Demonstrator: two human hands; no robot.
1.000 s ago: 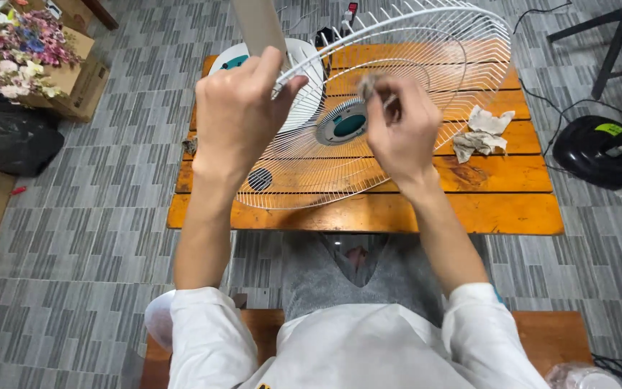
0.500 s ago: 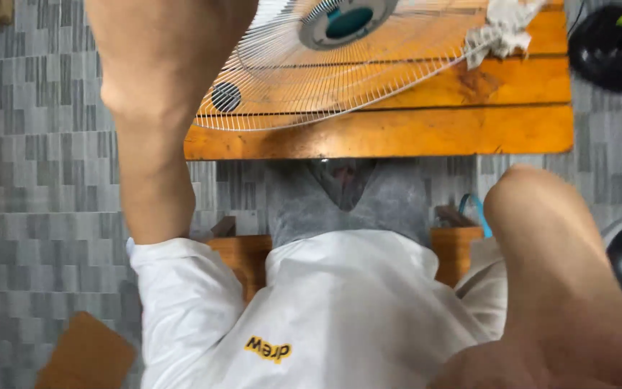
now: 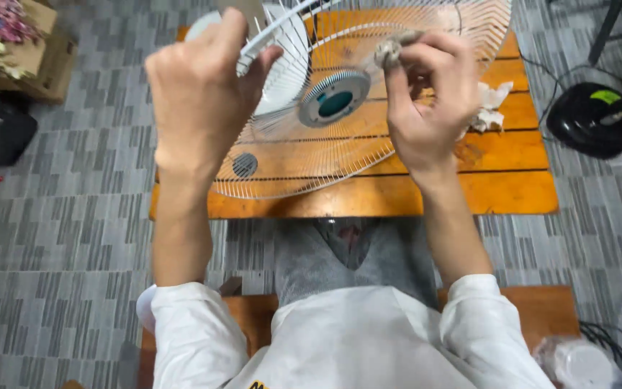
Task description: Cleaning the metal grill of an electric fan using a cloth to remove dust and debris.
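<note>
White wire fan guard, round, with a grey and teal hub disc point(image 3: 334, 101): held tilted above the orange slatted wooden worktop point(image 3: 498, 189), its lower rim close to the boards. Whether it touches them cannot be told. The tilt turns the spokes toward the wearer's face.

Left hand point(image 3: 199, 108): closed on the guard's upper rim, thumb and fingers pinching the wire, apparently to steady the guard at that angle.

Right hand point(image 3: 426, 94): fingers closed on a small grey wad of cloth or dust point(image 3: 388, 52), pressed to the spokes near the top of the guard. Its material is too small to make out.

Crumpled white rag point(image 3: 489, 106): lies on the worktop just beside the right hand, partly behind the guard.

White fan blade assembly point(image 3: 282, 61): seen through the wires behind the guard; mostly masked by the left hand.

Black round fan base with a green label point(image 3: 590, 119): on the grey patterned floor point(image 3: 73, 216), right of the worktop.

Cardboard box of dried flowers point(image 3: 8, 43): upper left, cut off by the frame.

Clear plastic bag point(image 3: 577, 360): lower right; contents unclear.

The guard's top edge runs out of frame.
</note>
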